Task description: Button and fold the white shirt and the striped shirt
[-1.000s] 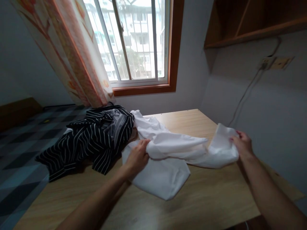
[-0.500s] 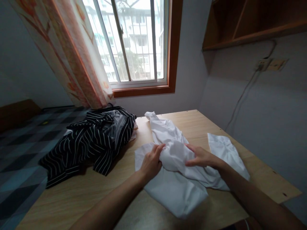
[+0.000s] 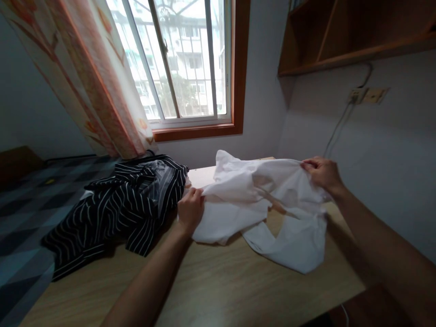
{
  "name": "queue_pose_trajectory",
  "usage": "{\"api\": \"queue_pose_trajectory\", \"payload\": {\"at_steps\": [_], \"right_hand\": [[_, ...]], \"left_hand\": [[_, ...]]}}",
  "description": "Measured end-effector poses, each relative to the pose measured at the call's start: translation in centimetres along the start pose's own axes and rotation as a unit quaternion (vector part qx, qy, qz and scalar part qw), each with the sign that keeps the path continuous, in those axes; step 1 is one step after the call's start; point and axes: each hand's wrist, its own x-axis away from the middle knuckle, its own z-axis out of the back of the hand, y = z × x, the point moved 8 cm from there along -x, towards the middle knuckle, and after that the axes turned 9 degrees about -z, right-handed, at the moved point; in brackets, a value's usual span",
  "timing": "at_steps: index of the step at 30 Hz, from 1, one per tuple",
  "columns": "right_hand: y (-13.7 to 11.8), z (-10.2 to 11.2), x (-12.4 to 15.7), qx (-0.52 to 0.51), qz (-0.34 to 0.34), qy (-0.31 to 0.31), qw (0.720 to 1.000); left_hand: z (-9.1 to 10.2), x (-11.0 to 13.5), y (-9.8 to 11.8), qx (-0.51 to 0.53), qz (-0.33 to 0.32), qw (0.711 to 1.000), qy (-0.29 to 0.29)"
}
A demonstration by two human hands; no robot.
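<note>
A white shirt [image 3: 235,181] is stretched sideways between my two hands over the wooden table. My left hand [image 3: 191,210] is closed on its left side, close to the striped clothing. Farther right and a little higher, my right hand [image 3: 322,172] grips the opposite side, fingers wrapped round the cloth. The lower folds of the shirt hang down and rest on the tabletop, with a gap through which the wood shows. Parts of the cloth inside both fists are hidden.
Black-and-white striped clothing [image 3: 136,204] lies heaped on the left of the table [image 3: 211,281]. A checked bedspread [image 3: 20,236] is beyond it. The window [image 3: 184,68] and curtain [image 3: 91,77] are behind. A wooden shelf [image 3: 357,59] and a plugged-in socket [image 3: 357,95] are on the right wall.
My hands have moved apart, left hand leftward and right hand up and to the right. The bunched white shirt is now spread and partly lifted. The view has shifted slightly.
</note>
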Motion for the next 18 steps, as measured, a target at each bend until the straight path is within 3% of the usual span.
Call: {"api": "queue_pose_trajectory", "payload": {"at_steps": [4, 6, 9, 11, 12, 15, 18], "right_hand": [[6.8, 2.7, -0.1, 0.004, -0.151, 0.081, 0.985], [9.8, 2.5, 0.4, 0.02, -0.204, 0.076, 0.976], [12.1, 0.7, 1.0, 0.091, -0.201, 0.029, 0.975], [11.8, -0.4, 1.4, 0.126, -0.15, 0.024, 0.98], [11.0, -0.7, 1.8, 0.13, -0.116, 0.036, 0.984], [7.1, -1.9, 3.8, 0.12, 0.006, 0.051, 0.992], [3.0, -4.9, 7.5, 0.117, 0.128, -0.057, 0.983]], "left_hand": [[0.5, 0.6, -1.3, 0.003, 0.028, 1.0, 0.008], [1.2, 0.6, -0.7, -0.015, 0.0, 0.999, 0.031], [2.9, 0.5, 1.3, -0.033, -0.071, 0.992, 0.098], [3.8, 0.4, 3.5, 0.002, -0.147, 0.983, 0.11], [4.0, 0.5, 4.8, 0.032, -0.196, 0.976, 0.089], [2.9, 1.8, 8.5, 0.11, -0.309, 0.943, -0.059], [0.2, 4.2, 9.9, 0.128, -0.303, 0.92, -0.214]]}}
